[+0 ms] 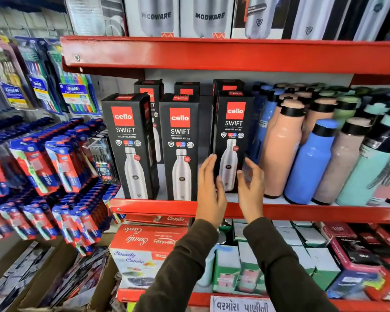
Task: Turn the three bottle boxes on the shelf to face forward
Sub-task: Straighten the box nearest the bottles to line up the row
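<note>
While both hands are raised to the red shelf (153, 207), the left hand (209, 190) and right hand (250, 188) stand open-fingered either side of the third bottle box (233, 131); two more front-facing boxes (131, 145) stand left of the left hand.

Setting: a retail shop, household goods aisle. You face red metal shelves (212, 55) stocked in rows: boxed steel bottles (180, 145), loose plastic bottles (306, 163), boxed lunch sets (144, 251) below. To your left hang carded toothbrush packs (74, 93). A printed shelf label (241, 305) sits at the bottom edge.
</note>
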{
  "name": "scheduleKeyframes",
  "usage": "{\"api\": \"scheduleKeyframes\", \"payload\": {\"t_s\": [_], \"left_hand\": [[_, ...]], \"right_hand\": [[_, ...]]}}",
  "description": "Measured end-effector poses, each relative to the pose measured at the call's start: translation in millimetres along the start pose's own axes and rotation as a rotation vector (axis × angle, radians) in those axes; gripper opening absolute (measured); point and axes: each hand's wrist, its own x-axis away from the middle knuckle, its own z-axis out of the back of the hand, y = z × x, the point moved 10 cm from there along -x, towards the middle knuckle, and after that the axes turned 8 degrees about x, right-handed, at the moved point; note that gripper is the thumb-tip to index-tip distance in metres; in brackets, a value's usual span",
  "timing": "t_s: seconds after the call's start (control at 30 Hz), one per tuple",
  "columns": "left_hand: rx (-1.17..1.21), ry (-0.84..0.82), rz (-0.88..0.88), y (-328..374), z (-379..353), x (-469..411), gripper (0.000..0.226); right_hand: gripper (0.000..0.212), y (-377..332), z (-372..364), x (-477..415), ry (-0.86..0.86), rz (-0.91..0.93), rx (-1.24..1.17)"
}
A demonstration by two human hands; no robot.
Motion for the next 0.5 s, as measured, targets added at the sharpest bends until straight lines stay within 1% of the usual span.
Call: {"api": "scheduleKeyframes", "payload": {"t_s": [0.1, 0.2, 0.27, 0.37, 0.5], "left_hand": [[0.012, -0.042, 0.205, -27, -25, -7, 0.057], [0.066, 0.006, 0.440, -56, -35, -18, 0.056], [0.118, 0.044, 0.560, -70, -38, -23, 0.054], [0.176, 0.080, 0.633, -81, -39, -24, 0.050], [0.187, 0.154, 0.655, -88, -32, -23, 0.044]], "right_hand": [[0.051, 10, -8, -15, -0.111, -0.064, 0.052], [0.054, 20, -16, -29, -0.198, -0.115, 0.093], [0.053, 26, -21, -35, -0.239, -0.148, 0.111], [0.052, 32, -22, -38, -0.252, -0.173, 0.133], [0.051, 33, -19, -37, -0.251, -0.160, 0.152]]}}
